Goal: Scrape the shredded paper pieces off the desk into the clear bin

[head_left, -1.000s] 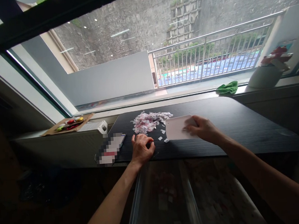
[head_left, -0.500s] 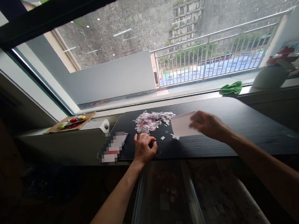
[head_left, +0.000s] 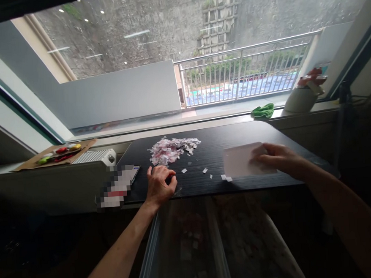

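My left hand [head_left: 160, 183] rests near the front edge of the dark table, fingers curled and the thumb bent close to the index finger. I see nothing held in it. Just beyond it lies a heap of small white and pinkish paper pieces [head_left: 169, 150]. My right hand [head_left: 274, 156] grips a flat white card [head_left: 238, 160] by its right side, its fingers partly blurred. Two paper pieces [head_left: 225, 178] lie by the card's lower left edge. More loose pieces [head_left: 204, 170] are scattered between card and heap.
The dark table [head_left: 208, 186] stands below a window. A phone [head_left: 125, 183], partly pixelated, lies at its left edge. Below the front edge is a clear plastic bin [head_left: 216, 247] with paper pieces inside. A green cloth [head_left: 262, 111] and a spray bottle [head_left: 303, 94] are on the sill.
My right hand has drawn the white card away from the heap, to the right and nearer to me, leaving loose pieces behind. The view has turned to the right; my left hand keeps its pose.
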Demonstrator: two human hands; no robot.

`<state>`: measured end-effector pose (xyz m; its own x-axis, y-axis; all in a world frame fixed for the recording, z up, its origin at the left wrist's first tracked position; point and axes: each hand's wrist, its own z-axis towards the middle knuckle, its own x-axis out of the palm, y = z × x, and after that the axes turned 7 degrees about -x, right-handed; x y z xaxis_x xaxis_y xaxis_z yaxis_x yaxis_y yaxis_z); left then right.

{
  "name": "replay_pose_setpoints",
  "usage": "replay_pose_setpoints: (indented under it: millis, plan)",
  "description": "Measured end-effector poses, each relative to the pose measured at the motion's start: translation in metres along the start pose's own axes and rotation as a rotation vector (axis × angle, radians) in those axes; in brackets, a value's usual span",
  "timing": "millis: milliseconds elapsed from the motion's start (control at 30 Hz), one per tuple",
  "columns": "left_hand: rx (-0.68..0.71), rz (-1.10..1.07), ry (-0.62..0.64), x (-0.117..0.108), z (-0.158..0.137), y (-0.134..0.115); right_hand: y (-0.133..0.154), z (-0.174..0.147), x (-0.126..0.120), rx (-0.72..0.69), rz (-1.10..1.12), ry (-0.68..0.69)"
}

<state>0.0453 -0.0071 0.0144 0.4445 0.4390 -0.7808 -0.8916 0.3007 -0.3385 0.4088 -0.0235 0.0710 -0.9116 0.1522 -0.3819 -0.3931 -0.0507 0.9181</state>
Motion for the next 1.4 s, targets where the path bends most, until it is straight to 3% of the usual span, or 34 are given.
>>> replay_pose_setpoints:
  millis: [200,367,533,733,933,1133,1267,1400]
  plan:
    - [0.156,0.008,0.026,-0.005,-0.008,-0.023,-0.019,-0.009,-0.01,0.078,0.163,-0.031]
    - [0.252,-0.009,0.191,0.001,-0.011,-0.061,-0.025,-0.016,-0.003,0.119,0.228,0.022]
    - [0.239,0.055,0.307,0.008,-0.004,-0.079,-0.012,-0.003,0.016,0.056,0.303,0.003]
    - [0.242,0.039,0.302,0.007,-0.009,-0.079,0.002,0.018,0.047,0.042,0.343,0.122]
    - [0.214,0.001,0.27,0.006,-0.014,-0.076,-0.006,0.012,0.023,0.099,0.321,0.27]
    - [0.264,-0.033,0.321,0.005,-0.019,-0.089,-0.02,-0.005,-0.003,0.138,0.272,0.035]
    - [0.297,-0.033,0.364,0.003,-0.023,-0.096,-0.02,-0.02,-0.005,0.187,0.274,0.051]
    - [0.346,-0.033,0.375,0.004,-0.025,-0.1,-0.023,-0.029,0.001,0.152,0.265,0.082]
